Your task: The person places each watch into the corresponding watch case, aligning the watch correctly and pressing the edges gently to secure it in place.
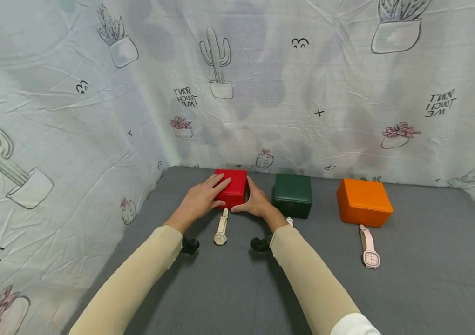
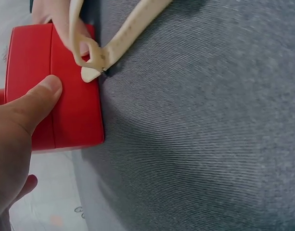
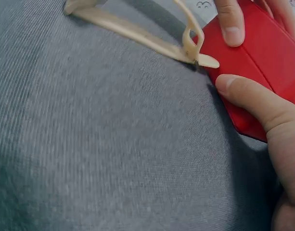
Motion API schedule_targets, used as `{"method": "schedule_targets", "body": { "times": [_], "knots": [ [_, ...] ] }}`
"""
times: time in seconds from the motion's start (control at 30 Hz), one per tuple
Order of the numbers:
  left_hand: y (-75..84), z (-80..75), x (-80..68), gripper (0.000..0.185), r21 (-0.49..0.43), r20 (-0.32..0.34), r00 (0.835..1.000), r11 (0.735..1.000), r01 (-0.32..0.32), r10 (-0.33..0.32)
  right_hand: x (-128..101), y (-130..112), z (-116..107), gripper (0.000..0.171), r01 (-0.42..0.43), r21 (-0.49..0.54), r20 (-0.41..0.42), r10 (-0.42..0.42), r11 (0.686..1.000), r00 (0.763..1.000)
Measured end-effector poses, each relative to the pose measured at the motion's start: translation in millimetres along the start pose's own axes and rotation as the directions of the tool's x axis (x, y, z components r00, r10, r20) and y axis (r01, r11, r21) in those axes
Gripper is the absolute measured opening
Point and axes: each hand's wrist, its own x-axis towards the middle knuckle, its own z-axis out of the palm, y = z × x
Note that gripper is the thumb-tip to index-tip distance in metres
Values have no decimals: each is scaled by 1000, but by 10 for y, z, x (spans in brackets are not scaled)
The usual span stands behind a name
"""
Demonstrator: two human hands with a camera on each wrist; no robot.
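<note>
hands grip a red box on grey cloth before cactus-print fabric.

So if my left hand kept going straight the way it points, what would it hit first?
The red box, since the left hand is touching it; beyond that, probably the curtain, though depth is unclear.

The gray table holds a red box between the fingers, a cream watch just nearer than them; to their right, a green box, white strap, orange box, pink watch.
</note>
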Motion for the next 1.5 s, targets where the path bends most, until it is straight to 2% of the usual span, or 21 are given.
{"method": "schedule_targets", "body": {
  "times": [0.2,0.3,0.4,0.47,0.53,0.6,0.7,0.73,0.77,0.83,0.87,0.93,0.97,1.07,1.2,1.33,1.43,1.5],
  "knots": [
    [-42,-55,3,75,-7,-50,999,1000,-3,3,4,-14,-1,114,16,15,7,-16,1000,1000],
    [-39,-68,10,73,27,-90,995,999,-34,36,1,-8,-4,114,4,11,8,-4,1000,1000],
    [-29,-59,-1,68,86,-146,984,993,-86,98,4,7,-4,115,-2,-4,5,2,1000,1000],
    [-22,-42,-17,64,133,-209,967,984,-119,145,6,21,-3,115,-7,-14,2,7,1000,1000],
    [-18,-23,-25,57,193,-302,932,970,-146,200,7,25,-5,116,-7,-14,-1,7,1000,1000],
    [-9,-16,-18,49,241,-398,884,958,-157,245,7,27,-12,116,-8,-12,-5,7,1000,1000],
    [8,-6,22,35,286,-537,786,943,-172,306,-4,39,-17,114,7,-9,-17,-7,1000,1000],
    [-23,60,71,30,291,-581,748,940,-177,321,-8,44,-16,113,15,-9,-19,-15,1000,1000],
    [-24,67,80,26,289,-609,723,940,-179,325,-11,50,-11,112,23,-9,-21,-24,1000,999],
    [-31,83,91,21,280,-653,685,943,-180,324,-17,54,2,112,34,-14,-24,-34,999,999],
    [-31,83,90,20,270,-664,679,947,-176,315,-18,53,7,112,40,-13,-25,-40,999,999],
    [-32,81,85,21,247,-670,686,956,-157,285,-18,42,15,113,43,-8,-24,-44,999,999],
    [3,16,47,23,233,-660,703,962,-143,265,-18,33,17,113,44,-6,-25,-44,999,999],
    [21,2,40,26,218,-650,726,970,-106,226,-20,19,22,114,42,8,-27,-42,999,999],
    [29,20,34,32,233,-630,752,971,-54,193,-19,18,21,116,27,9,-27,-26,1000,999],
    [24,54,34,46,245,-602,780,969,-24,171,-8,28,25,116,20,-4,-31,-20,1000,999],
    [25,72,47,57,243,-571,807,970,-6,148,-1,36,33,114,27,-15,-33,-28,1000,999],
    [28,75,57,65,231,-539,833,973,7,122,1,34,42,113,33,-15,-32,-33,999,999]
  ]
}}
